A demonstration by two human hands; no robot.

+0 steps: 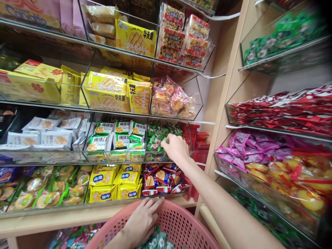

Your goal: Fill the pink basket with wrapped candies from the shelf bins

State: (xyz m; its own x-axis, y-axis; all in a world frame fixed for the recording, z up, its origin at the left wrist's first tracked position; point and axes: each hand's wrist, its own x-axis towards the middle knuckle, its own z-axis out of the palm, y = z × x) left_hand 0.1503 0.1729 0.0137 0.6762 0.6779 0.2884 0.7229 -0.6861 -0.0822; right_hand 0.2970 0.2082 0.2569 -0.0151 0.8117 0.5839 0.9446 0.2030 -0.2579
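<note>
My right hand (176, 149) reaches into a shelf compartment of small green-wrapped sweets (156, 135). Its fingers are curled together at the sweets, and what they hold, if anything, is hidden. Below, my left hand (143, 219) lies over the inside of a pink plastic basket (181, 221), its fingers stretched out towards the far rim. Green-wrapped packets (157, 240) lie inside the basket, partly covered by that hand.
Green-and-white snack packets (120, 141) fill the compartment to the left. Red-and-blue packets (163, 178) and yellow packets (115, 185) sit on the shelf below. Clear dividers and front panels edge the compartments. A side shelf at right holds pink-wrapped sweets (245, 147) and red packets (282, 110).
</note>
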